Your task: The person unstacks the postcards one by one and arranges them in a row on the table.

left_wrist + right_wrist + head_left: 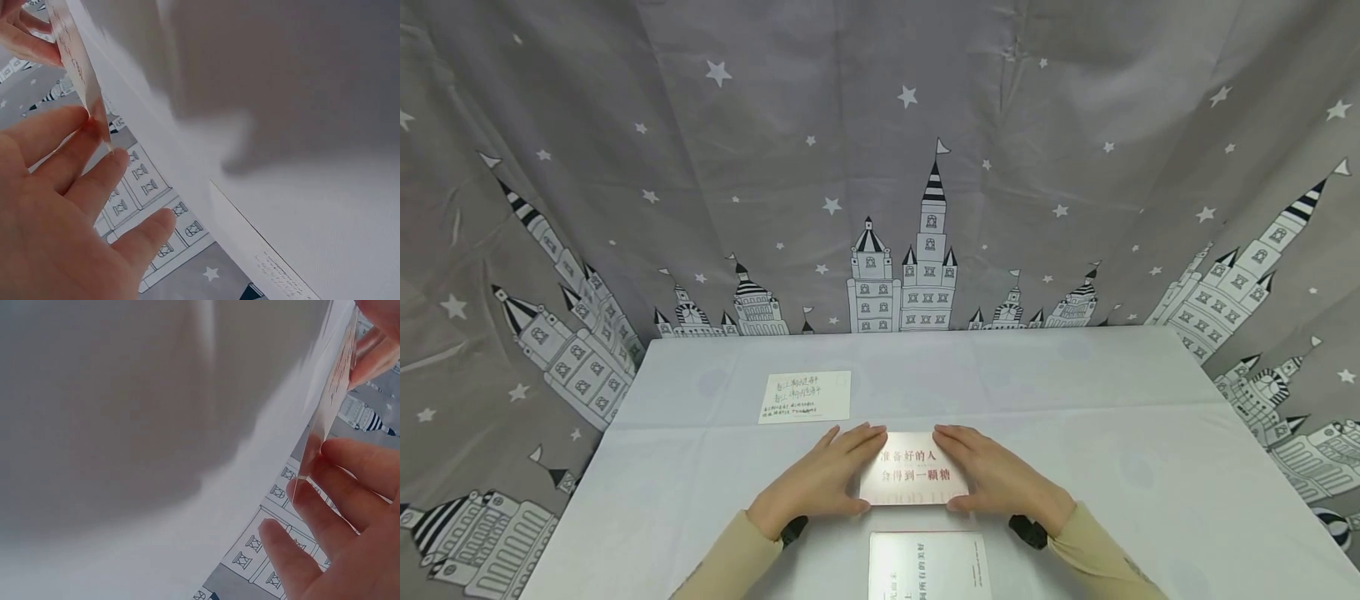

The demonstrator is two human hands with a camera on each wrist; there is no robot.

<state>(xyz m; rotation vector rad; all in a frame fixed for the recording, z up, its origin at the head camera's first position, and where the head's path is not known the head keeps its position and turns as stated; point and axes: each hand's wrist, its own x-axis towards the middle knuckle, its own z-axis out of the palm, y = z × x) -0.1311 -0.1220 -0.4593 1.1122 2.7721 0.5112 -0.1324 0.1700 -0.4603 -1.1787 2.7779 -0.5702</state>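
Both hands hold a card [913,492] printed with red Chinese characters, one hand at each side. My left hand [823,475] has its fingertips at the card's upper left corner and its thumb at the lower left. On the opposite side, my right hand [1000,475] grips the right edge in the same way. In the left wrist view the card [78,59] appears nearly edge-on, raised off the table, with fingertips against its edge. The right wrist view has the card [331,394] at a similar slant, with the little finger standing off it.
Nearer to me lies a pale card [928,567] with vertical dark text, cut off by the frame. A postcard [806,397] with handwriting lies farther back on the left. The white-covered table [1112,433] ends against a grey curtain [880,100] with stars and castles.
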